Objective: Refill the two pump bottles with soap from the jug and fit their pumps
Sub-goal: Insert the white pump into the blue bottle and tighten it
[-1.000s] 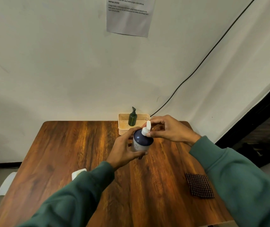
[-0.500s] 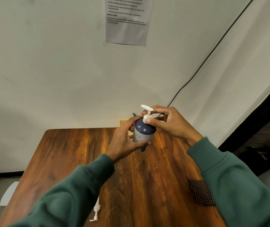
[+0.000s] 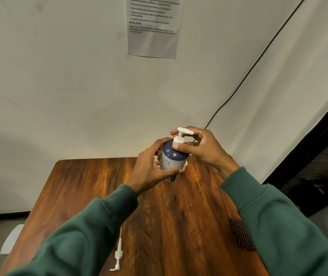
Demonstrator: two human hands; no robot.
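At frame centre, above the brown wooden table point(image 3: 179, 216), the left hand point(image 3: 149, 168) grips the navy-topped white pump bottle point(image 3: 172, 160); the right hand point(image 3: 201, 148) pinches its white plastic pump point(image 3: 180, 136) at the collar. Seating appears incomplete; cross-threading would leak soap.

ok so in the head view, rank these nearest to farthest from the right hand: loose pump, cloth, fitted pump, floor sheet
1. fitted pump: on the bottle, pinched by the right hand.
2. cloth: on the table, right side.
3. loose pump: lying near the table's front edge, left of centre.
4. floor sheet: off the table, far left.
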